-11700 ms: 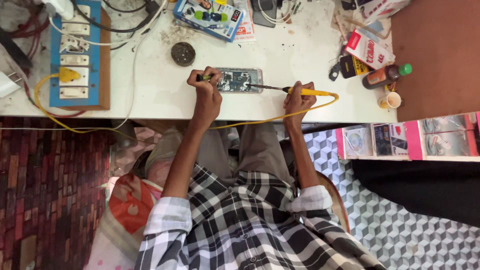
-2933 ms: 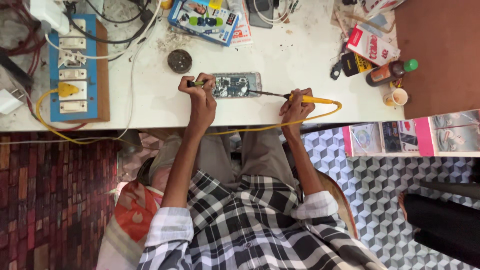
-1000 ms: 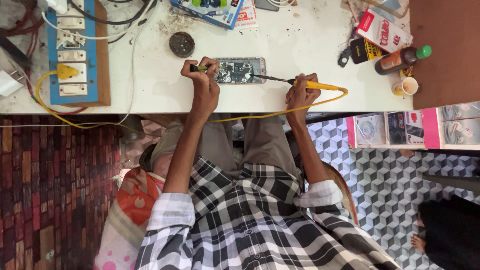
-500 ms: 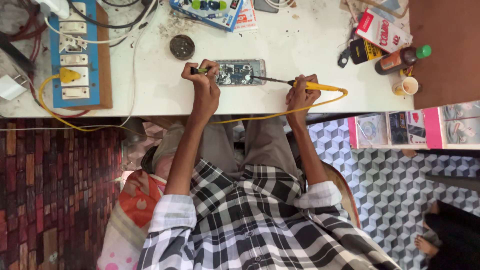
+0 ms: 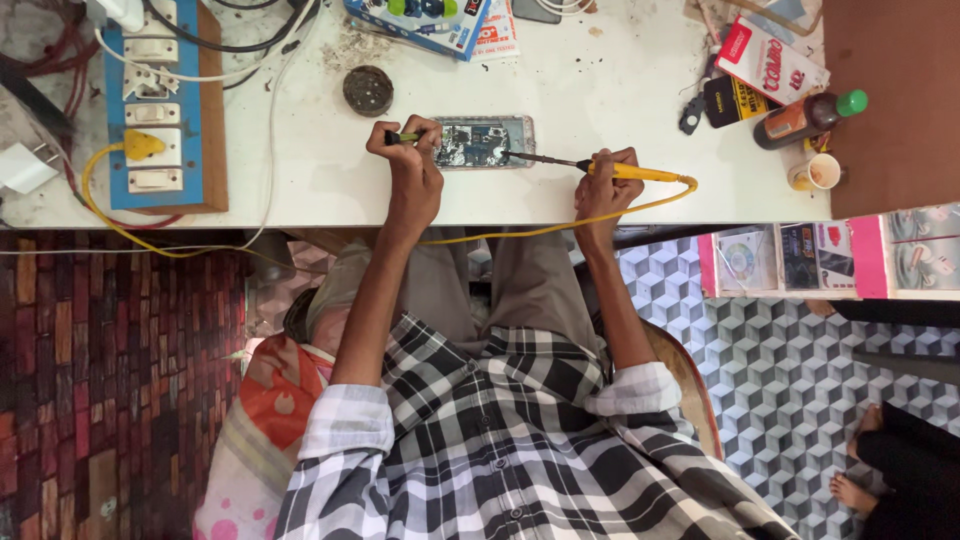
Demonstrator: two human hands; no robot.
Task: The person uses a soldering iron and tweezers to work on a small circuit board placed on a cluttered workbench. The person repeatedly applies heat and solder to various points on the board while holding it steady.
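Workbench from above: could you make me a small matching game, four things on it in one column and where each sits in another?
Things
1. soldering iron
2. opened phone
3. switchboard
4. brown bottle with green cap

Places
A. far left of the table, with a yellow plug in it
B. right end, beside a small cup
C. in the right hand, tip on the board
D. between both hands, beside the left hand

Pairs: 1-C, 2-D, 3-A, 4-B

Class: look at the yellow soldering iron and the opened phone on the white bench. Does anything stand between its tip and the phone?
Nothing visible. The soldering iron, held in the right hand, has its tip at the opened phone.
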